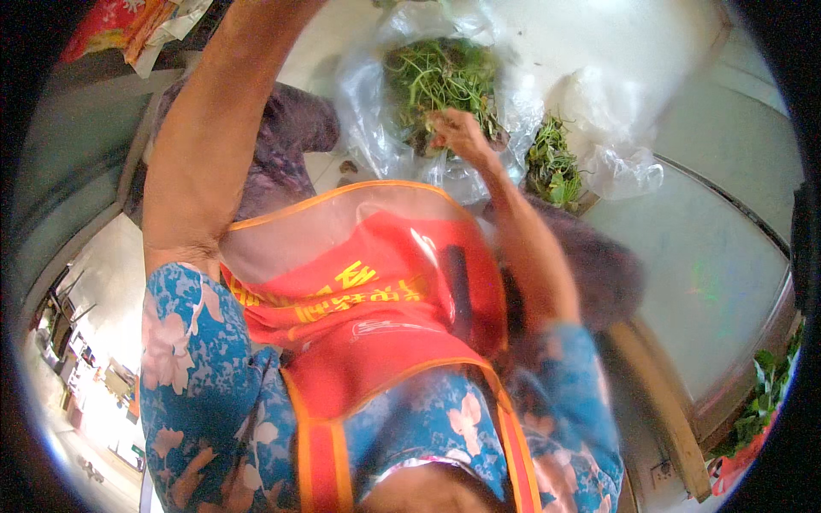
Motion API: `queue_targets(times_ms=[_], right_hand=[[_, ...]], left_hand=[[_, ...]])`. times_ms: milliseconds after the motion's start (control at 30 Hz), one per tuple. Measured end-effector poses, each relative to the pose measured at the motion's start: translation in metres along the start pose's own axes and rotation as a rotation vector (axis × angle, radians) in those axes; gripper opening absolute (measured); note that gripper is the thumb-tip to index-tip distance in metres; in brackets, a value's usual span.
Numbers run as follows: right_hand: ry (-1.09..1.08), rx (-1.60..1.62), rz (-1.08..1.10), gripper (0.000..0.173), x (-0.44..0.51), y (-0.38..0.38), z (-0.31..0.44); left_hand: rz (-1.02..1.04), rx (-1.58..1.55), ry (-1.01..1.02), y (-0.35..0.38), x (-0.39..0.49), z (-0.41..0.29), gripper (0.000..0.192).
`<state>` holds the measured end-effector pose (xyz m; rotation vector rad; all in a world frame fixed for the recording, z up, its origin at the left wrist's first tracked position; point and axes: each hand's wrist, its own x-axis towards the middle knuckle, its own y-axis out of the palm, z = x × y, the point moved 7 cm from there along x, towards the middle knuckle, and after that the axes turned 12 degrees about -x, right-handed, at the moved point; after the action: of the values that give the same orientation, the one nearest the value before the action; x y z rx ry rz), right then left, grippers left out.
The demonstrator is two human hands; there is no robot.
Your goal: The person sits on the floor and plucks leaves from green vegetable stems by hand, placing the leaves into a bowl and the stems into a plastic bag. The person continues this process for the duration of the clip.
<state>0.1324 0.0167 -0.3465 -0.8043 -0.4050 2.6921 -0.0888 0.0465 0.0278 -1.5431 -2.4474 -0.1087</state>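
My left forearm stretches up past the top edge, so my left hand is out of view. My right hand (458,134) is over the near edge of a heap of leafy green stems (442,77), its fingers curled near one another. Blur hides whether a piece of stem is between the fingertips. The heap sits in an open clear plastic bag (365,122) on the floor. A smaller pile of greens (553,163) lies to the right, outside the bag.
Thin plastic bags (619,167) lie right of the small pile. Dark patterned trousers cover my knees, either side of the bag. Glass-like panels (693,269) stand at the right, near a wooden bar (660,404). More leaves (763,397) show at the right rim.
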Motion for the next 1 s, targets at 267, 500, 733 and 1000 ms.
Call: queue_targets(times_ms=[267,500,733,1000], right_hand=[[0.114,-0.127,-0.237,0.039,-0.083,-0.181,0.139],[-0.084,-0.295,-0.334,0.036,-0.142,-0.217,0.220],[-0.094,-0.264,0.031,0.032,-0.103,-0.105,0.178],[0.328,-0.723,-0.102,0.039,-0.026,-0.099,-0.030]], left_hand=[[-0.009,-0.029,-0.008,-0.009,-0.002,0.004,0.020],[-0.108,0.241,0.200,-0.023,0.010,0.005,0.020],[-0.100,0.104,0.064,-0.018,0.004,0.003,0.018],[-0.088,0.126,-0.022,-0.001,-0.007,-0.016,0.016]])
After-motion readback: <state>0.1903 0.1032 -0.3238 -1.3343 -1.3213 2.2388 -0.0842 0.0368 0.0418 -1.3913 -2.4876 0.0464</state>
